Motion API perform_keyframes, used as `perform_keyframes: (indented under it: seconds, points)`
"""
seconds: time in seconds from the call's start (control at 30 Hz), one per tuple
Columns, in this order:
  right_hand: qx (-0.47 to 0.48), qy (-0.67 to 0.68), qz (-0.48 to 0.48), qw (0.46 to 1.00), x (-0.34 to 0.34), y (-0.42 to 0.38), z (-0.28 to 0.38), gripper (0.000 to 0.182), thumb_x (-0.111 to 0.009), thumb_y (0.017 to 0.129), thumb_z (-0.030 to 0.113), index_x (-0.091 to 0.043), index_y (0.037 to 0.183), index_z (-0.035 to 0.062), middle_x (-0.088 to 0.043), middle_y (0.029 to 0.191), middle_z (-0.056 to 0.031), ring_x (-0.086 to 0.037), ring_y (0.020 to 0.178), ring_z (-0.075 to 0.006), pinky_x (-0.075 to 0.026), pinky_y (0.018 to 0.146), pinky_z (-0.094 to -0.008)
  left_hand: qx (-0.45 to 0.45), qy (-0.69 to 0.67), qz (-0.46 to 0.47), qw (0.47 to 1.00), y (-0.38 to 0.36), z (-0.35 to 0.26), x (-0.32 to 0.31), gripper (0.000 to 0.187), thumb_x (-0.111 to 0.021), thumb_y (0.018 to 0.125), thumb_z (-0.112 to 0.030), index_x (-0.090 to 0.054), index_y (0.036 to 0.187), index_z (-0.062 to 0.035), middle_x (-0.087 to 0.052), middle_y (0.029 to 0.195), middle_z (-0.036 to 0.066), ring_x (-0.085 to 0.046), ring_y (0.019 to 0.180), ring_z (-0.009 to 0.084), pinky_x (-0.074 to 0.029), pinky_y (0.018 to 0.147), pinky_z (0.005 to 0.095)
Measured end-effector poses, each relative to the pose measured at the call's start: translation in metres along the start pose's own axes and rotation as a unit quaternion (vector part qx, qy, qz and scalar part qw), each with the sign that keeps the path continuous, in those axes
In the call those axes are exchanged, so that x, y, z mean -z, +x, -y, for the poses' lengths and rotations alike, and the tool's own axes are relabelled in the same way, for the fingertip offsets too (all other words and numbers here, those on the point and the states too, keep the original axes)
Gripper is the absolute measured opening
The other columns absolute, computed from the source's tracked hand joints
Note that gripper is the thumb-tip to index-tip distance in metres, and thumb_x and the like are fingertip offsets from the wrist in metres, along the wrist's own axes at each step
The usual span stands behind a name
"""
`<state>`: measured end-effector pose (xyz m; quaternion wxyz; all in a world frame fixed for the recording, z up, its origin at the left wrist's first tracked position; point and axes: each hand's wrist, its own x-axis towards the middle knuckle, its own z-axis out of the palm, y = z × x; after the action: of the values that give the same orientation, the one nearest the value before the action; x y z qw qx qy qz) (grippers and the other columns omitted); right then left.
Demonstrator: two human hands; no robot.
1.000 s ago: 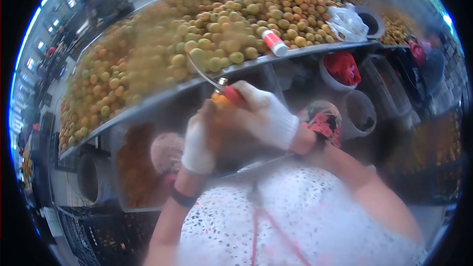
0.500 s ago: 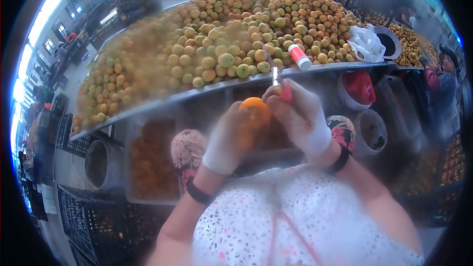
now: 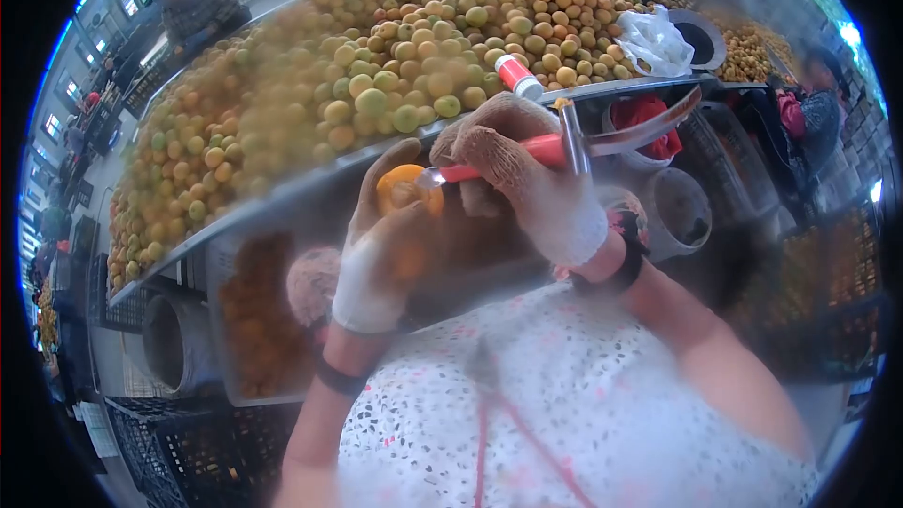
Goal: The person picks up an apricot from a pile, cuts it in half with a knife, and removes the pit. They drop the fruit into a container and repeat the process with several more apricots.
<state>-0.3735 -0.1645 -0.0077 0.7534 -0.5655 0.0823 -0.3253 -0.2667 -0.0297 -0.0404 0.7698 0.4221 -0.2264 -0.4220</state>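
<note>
Gloved in white and tan, my left hand (image 3: 374, 249) wraps round a smooth orange fruit (image 3: 399, 186) above my lap. My right hand (image 3: 541, 190), gloved the same way, closes on a red-handled knife-like tool (image 3: 547, 150). The tool's small shiny metal tip touches the fruit's right side. At its other end, a metal crosspiece (image 3: 574, 136) and a long curved blade (image 3: 649, 130) point away to the right. Just beyond the right hand, a red-and-white cylindrical container (image 3: 518, 77) lies at the edge of the fruit heap.
A metal-edged table (image 3: 273, 190) bears a large heap of yellow-green fruit (image 3: 376, 66). A white plastic bag (image 3: 656, 42) lies at its right. Below stand a tub of orange fruit (image 3: 222, 320), buckets (image 3: 679, 212) and black crates (image 3: 188, 442). People (image 3: 816, 113) sit farther off.
Both hands have shifted left in view. The tool has turned from pointing up and away to lying sideways, its tip now against the fruit and its blade to the right.
</note>
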Motion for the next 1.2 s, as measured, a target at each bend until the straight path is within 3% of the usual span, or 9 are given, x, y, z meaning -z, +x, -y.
perform_keyframes:
  seconds: [0.23, 0.3, 0.37, 0.47, 0.6, 0.87, 0.97, 1.13, 1.2]
  points:
    - [0.171, -0.185, 0.121, 0.960, 0.011, 0.006, -0.002, 0.014, -0.064, 0.096, 0.016, -0.068, 0.092, 0.0036, -0.062, 0.081, -0.0020, -0.055, 0.068, -0.0052, -0.042, 0.055, -0.0224, -0.019, 0.049, -0.005, 0.999, -0.003, -0.003, -0.004, 0.058, -0.059, 0.087, -0.014, -0.042, 0.143, -0.0090, -0.059, 0.097, 0.007, -0.058, 0.063, 0.0135, -0.041, 0.047, 0.0233]
    - [0.094, -0.168, 0.116, 0.974, 0.007, -0.001, 0.011, 0.015, -0.063, 0.097, 0.017, -0.068, 0.091, 0.0031, -0.062, 0.081, -0.0024, -0.056, 0.069, -0.0062, -0.043, 0.055, -0.0230, -0.003, 0.021, 0.017, 1.000, -0.006, -0.004, -0.002, 0.048, -0.051, 0.092, -0.005, -0.042, 0.139, -0.0021, -0.057, 0.117, 0.008, -0.058, 0.099, 0.0125, -0.048, 0.084, 0.0237]
    - [0.017, -0.150, 0.112, 0.982, 0.007, -0.001, 0.011, 0.017, -0.061, 0.097, 0.017, -0.068, 0.091, 0.0026, -0.062, 0.080, -0.0028, -0.057, 0.069, -0.0071, -0.044, 0.056, -0.0237, -0.017, 0.079, 0.003, 0.997, -0.011, -0.007, -0.006, 0.047, -0.051, 0.092, -0.005, -0.044, 0.138, -0.0026, -0.057, 0.116, 0.007, -0.057, 0.098, 0.0116, -0.048, 0.082, 0.0225]
    - [0.150, -0.127, 0.151, 0.969, 0.012, 0.000, 0.000, 0.021, -0.058, 0.099, 0.019, -0.068, 0.090, 0.0029, -0.063, 0.079, -0.0025, -0.057, 0.065, -0.0079, -0.043, 0.054, -0.0237, -0.018, 0.144, -0.006, 0.989, -0.014, -0.012, -0.010, 0.047, -0.051, 0.090, -0.006, -0.045, 0.137, -0.0029, -0.058, 0.114, 0.006, -0.056, 0.096, 0.0104, -0.047, 0.081, 0.0213]
    - [0.024, -0.127, 0.130, 0.983, 0.005, -0.007, 0.019, 0.026, -0.057, 0.100, 0.022, -0.067, 0.087, 0.0027, -0.063, 0.075, -0.0022, -0.055, 0.058, -0.0074, -0.042, 0.051, -0.0219, -0.092, 0.220, 0.012, 0.971, -0.012, -0.012, -0.010, 0.048, -0.051, 0.089, -0.005, -0.046, 0.136, -0.0028, -0.057, 0.113, 0.006, -0.055, 0.096, 0.0095, -0.046, 0.080, 0.0205]
    - [-0.022, -0.074, 0.054, 0.996, 0.002, -0.015, 0.023, 0.028, -0.057, 0.101, 0.025, -0.065, 0.086, 0.0022, -0.061, 0.072, -0.0019, -0.055, 0.059, -0.0069, -0.042, 0.051, -0.0215, -0.037, 0.137, 0.010, 0.990, -0.012, -0.016, -0.016, 0.048, -0.053, 0.087, -0.005, -0.047, 0.135, -0.0041, -0.056, 0.115, 0.006, -0.055, 0.098, 0.0102, -0.045, 0.083, 0.0212]
    - [0.132, -0.141, 0.060, 0.979, 0.005, -0.014, 0.011, 0.030, -0.056, 0.101, 0.027, -0.065, 0.085, 0.0023, -0.060, 0.070, -0.0016, -0.054, 0.058, -0.0068, -0.041, 0.050, -0.0214, -0.028, 0.119, 0.011, 0.992, -0.011, -0.014, -0.015, 0.048, -0.054, 0.087, -0.005, -0.047, 0.135, -0.0041, -0.056, 0.115, 0.006, -0.055, 0.097, 0.0100, -0.045, 0.082, 0.0207]
    - [-0.036, -0.071, 0.047, 0.996, 0.004, -0.015, 0.025, 0.032, -0.053, 0.102, 0.027, -0.066, 0.084, 0.0033, -0.061, 0.072, -0.0029, -0.053, 0.054, -0.0077, -0.039, 0.048, -0.0214, -0.015, 0.122, 0.017, 0.992, -0.012, -0.015, -0.015, 0.048, -0.054, 0.087, -0.004, -0.047, 0.135, -0.0042, -0.055, 0.117, 0.006, -0.055, 0.099, 0.0106, -0.046, 0.084, 0.0215]
    - [0.016, -0.109, 0.055, 0.992, 0.006, -0.014, 0.023, 0.032, -0.053, 0.101, 0.027, -0.064, 0.083, 0.0039, -0.061, 0.072, -0.0036, -0.053, 0.052, -0.0083, -0.038, 0.046, -0.0217, -0.020, 0.113, 0.029, 0.993, -0.013, -0.015, -0.016, 0.047, -0.053, 0.088, -0.002, -0.047, 0.135, -0.0041, -0.055, 0.117, 0.006, -0.055, 0.099, 0.0105, -0.046, 0.084, 0.0220]
